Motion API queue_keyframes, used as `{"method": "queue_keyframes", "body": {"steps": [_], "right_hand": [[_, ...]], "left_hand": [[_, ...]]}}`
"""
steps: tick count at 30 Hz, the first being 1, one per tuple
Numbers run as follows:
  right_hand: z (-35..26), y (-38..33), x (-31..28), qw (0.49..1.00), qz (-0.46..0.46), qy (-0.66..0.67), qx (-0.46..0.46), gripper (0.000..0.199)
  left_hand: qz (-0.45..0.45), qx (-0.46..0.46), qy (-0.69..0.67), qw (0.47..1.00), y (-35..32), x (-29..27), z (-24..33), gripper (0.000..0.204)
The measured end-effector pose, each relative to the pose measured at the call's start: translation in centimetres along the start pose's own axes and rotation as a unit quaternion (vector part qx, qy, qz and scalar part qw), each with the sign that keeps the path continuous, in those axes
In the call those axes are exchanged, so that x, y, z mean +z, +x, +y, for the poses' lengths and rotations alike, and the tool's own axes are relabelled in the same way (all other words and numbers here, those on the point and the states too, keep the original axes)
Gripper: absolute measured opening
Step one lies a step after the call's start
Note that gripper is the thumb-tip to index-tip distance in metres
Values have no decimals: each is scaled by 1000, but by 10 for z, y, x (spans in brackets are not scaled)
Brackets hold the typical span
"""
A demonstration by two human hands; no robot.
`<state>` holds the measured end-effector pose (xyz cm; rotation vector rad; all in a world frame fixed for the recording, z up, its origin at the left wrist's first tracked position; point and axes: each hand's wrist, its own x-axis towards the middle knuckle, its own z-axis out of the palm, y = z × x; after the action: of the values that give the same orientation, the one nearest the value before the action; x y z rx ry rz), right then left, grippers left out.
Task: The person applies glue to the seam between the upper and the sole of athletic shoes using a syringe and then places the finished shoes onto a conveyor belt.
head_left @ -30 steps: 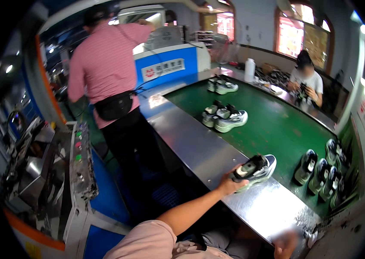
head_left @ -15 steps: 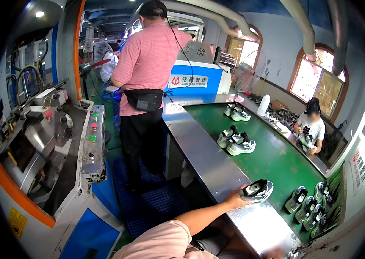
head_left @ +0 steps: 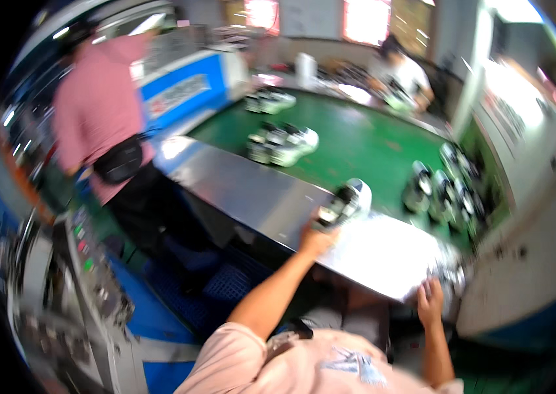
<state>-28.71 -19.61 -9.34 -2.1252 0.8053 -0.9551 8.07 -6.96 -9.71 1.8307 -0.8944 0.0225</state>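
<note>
My left hand (head_left: 319, 238) is closed around the heel end of a sneaker (head_left: 355, 199), pale with dark parts. The shoe is above the metal ledge (head_left: 251, 194) along the near side of the green conveyor belt (head_left: 356, 138), its toe pointing away from me. My right hand (head_left: 430, 301) is at the ledge's right end with its fingers curled in. Blur hides what, if anything, it grips.
More sneakers stand on the belt, some at the far left (head_left: 282, 143) and several at the right (head_left: 443, 195). A co-worker in pink (head_left: 100, 105) stands at the left, near a machine control panel (head_left: 90, 262). Across the belt, another person (head_left: 406, 79) handles a shoe. A white bottle (head_left: 305, 69) stands there too.
The view has swung to the right, and the picture is blurred now. My right hand and forearm have come into sight. My left hand still holds the sneaker over the ledge.
</note>
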Motion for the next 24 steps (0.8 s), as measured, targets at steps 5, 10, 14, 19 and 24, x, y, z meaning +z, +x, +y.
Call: {"method": "queue_keyframes", "body": {"steps": [5,10,14,19,24], "right_hand": [[-46,21,-35,988,28,-151,15,55],[-54,24,-61,959,-12,-280,48,52],[-54,17,-72,936,-15,-349,41,51],[-55,10,-70,913,-94,-392,57,52],[-70,-8,-84,949,-111,-269,119,49]], "left_hand": [[-49,-9,-46,998,-16,-26,11,50],[-31,-11,-130,991,-29,-28,7,39],[-54,-36,-182,981,-39,-25,32,38],[-56,-53,-156,985,-39,-36,27,39],[-61,-163,-81,981,-46,-38,49,44]]}}
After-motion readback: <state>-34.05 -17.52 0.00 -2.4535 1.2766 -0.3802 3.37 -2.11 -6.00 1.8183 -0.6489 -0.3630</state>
